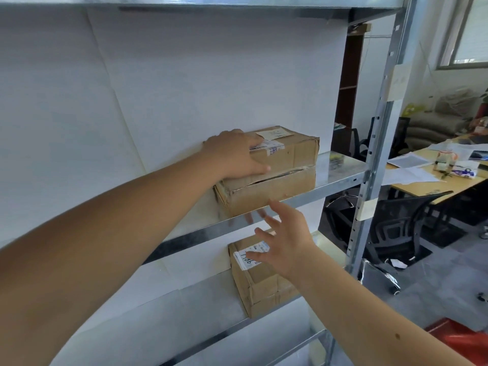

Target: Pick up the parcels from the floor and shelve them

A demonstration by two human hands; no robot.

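1. The upper parcel (285,178), a dented cardboard box with a split along its front face, is seen resting on the middle shelf (340,167). Its near left corner lies right at the shelf's front lip.
2. The left hand (232,157) is wrapped over the box's top left edge, with fingers laid on the top and the thumb pressed against the front face.
3. The right hand (287,241) is held in the air just below the shelf's front lip. Its fingers are spread wide and nothing is held in it.
4. The placing step is judged to be nearly done. The box would best be pushed squarely back towards the white backing panel (184,88) so that no corner is left at the lip.
5. The push should be applied low and evenly, since the split seam could be opened further by pressure on the top alone.
6. The free hand could be brought to the right end of the box so that it is kept from swinging as it slides.
7. A lower parcel (264,283) bearing a handwritten label is already set on the lower shelf (327,249).
8. Beyond the steel upright (380,122), a tabletop (412,187) strewn with papers and a black office chair (396,223) can be made out.
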